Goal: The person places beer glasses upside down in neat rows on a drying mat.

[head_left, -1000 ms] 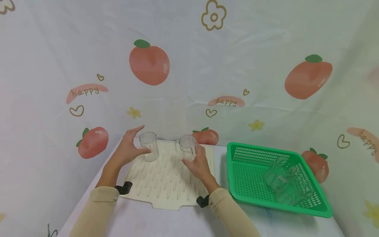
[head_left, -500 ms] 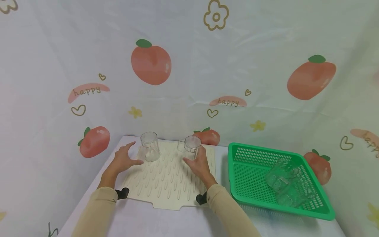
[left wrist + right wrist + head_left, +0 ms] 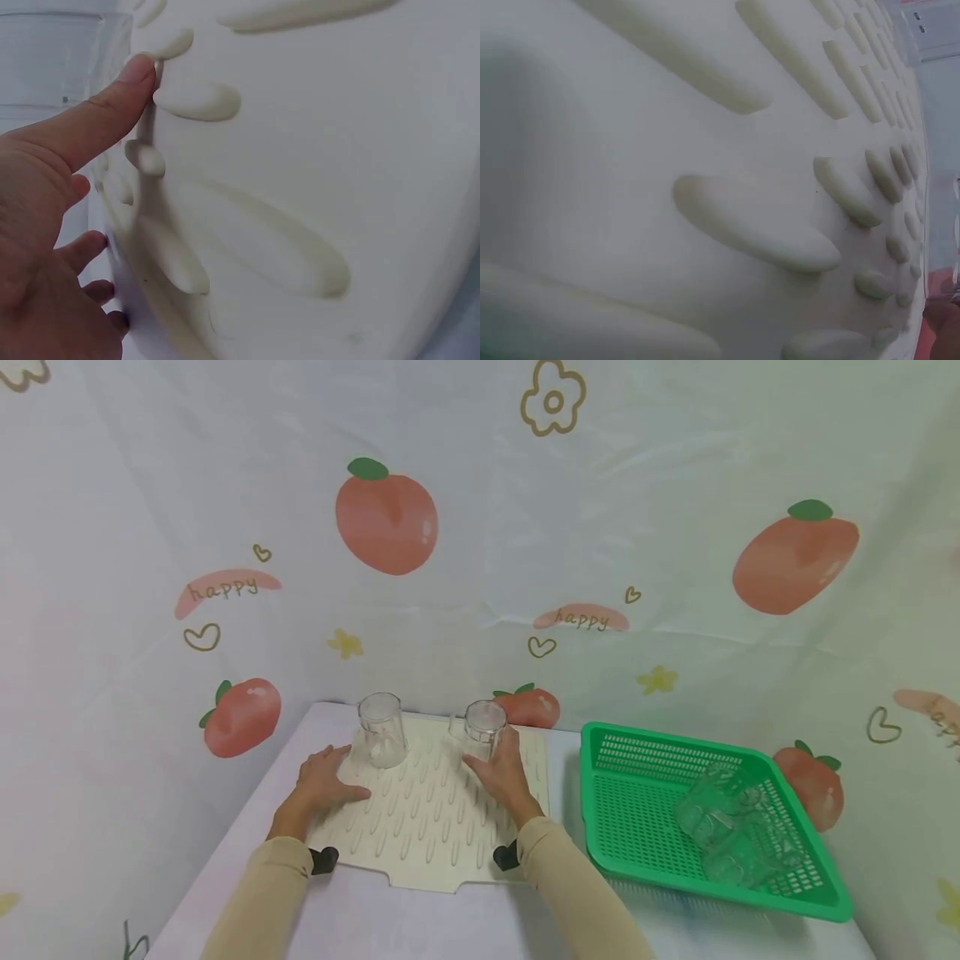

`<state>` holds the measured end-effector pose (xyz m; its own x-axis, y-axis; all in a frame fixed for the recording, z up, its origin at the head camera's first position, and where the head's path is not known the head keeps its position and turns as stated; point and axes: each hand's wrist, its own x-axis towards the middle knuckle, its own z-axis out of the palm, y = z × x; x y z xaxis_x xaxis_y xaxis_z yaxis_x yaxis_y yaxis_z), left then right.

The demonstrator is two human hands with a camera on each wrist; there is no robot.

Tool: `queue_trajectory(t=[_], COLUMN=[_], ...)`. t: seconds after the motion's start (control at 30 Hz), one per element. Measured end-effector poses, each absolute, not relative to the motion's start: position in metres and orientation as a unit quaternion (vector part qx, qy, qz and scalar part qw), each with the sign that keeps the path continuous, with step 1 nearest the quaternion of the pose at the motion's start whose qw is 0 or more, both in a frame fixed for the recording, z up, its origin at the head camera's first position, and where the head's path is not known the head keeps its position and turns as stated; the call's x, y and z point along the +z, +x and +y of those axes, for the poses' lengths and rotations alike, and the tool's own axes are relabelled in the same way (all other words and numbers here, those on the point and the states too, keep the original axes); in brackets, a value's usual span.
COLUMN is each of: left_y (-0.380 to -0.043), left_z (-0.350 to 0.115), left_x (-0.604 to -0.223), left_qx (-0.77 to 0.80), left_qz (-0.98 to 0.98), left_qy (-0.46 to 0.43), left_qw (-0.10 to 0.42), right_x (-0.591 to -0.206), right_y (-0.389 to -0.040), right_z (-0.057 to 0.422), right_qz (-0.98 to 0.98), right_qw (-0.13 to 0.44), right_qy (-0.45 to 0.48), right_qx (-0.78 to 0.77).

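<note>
One glass mug [image 3: 382, 732] stands on ridged mat [image 3: 420, 818], likely for drainage; right hand [image 3: 506, 774] grips another mug [image 3: 482, 733]; left hand [image 3: 321, 782] spread, empty.

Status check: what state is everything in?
Ridged board: flat on the table.
Left glass mug: standing on the board.
Right glass mug: gripped; board contact unclear.
Left hand: thumb and fingers apart, holding nothing.
Right hand: gripping the right glass mug.
Green basket: upright, partly filled.
Far basket mug: lying inside.
Near basket mug: lying inside.

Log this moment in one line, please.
left hand: empty, near left mug | right hand: holds right mug | left mug: on mat | basket: mugs inside
</note>
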<state>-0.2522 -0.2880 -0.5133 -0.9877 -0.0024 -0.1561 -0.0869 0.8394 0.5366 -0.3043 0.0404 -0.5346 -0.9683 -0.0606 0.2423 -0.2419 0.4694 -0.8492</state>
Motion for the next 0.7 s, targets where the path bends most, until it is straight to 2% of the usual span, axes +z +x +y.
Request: queue_trajectory(t=[0.7], left_y=[-0.2481], left_z=[-0.2869], left_x=[-0.5146], left_qx=[0.291], left_qz=[0.953], left_qy=[-0.042], left_qw=[0.078], right_x=[-0.5396], right_y=[-0.3066], right_z=[0.0351], right_qz=[-0.850], right_qw=[0.071], right_qy=[0.071], right_qx=[0.517])
